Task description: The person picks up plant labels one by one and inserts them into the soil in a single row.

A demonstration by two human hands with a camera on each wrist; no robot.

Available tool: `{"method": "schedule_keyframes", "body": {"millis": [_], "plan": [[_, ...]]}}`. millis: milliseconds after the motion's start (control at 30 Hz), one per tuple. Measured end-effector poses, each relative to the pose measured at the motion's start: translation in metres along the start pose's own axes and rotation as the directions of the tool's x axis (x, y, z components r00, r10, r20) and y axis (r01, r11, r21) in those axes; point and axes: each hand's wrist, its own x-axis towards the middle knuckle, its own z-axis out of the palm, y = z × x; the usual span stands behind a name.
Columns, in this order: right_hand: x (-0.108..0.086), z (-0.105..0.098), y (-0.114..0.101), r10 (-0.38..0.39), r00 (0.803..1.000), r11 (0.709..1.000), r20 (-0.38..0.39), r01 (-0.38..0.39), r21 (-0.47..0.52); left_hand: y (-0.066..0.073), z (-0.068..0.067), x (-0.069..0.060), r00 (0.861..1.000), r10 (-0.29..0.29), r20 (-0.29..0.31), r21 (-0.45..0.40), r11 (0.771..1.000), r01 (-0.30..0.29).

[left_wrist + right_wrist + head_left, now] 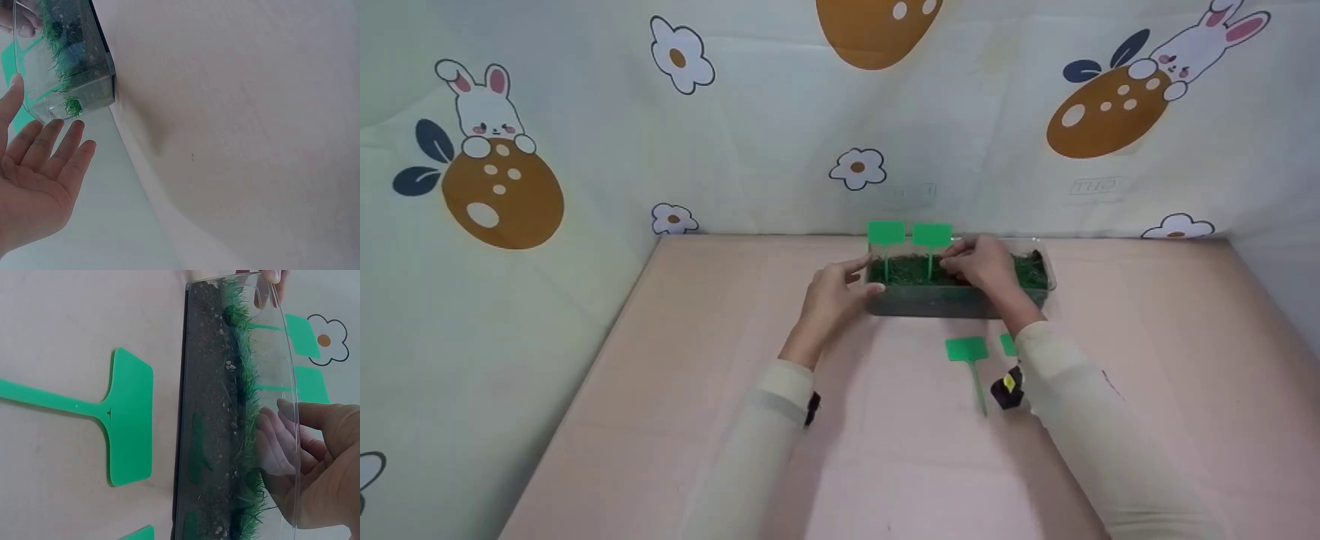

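Faintly, boxed letters like "THO" mark the backdrop beyond green labels.

Left hand extends loosely; right hand bends inward (whether pinching, hard to tell).

The head camera is up high and farthest away, looking forward and down at the clear box on the tabletop. The left wrist camera is close, tipped sideways, looking toward the box's left end. The right wrist camera is close too, facing the long front, tipped the other way. All three share the box, left hand and right hand.
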Motion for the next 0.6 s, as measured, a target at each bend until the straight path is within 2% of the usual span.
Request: {"method": "schedule_keyframes", "body": {"millis": [233, 600], "plan": [[-0.001, -0.006, 0.0, -0.006, 1.0, 1.0, -0.022, 0.005, -0.007, 0.0, 0.001, 0.001, 1.0, 0.006, -0.005, 0.031, 0.999, -0.006], [-0.004, -0.017, 0.004, -0.039, 0.999, 0.999, -0.022, 0.038, -0.01, 0.001, 0.001, 0.0, 1.0, 0.005, -0.005, 0.022, 1.0, -0.005]]}}
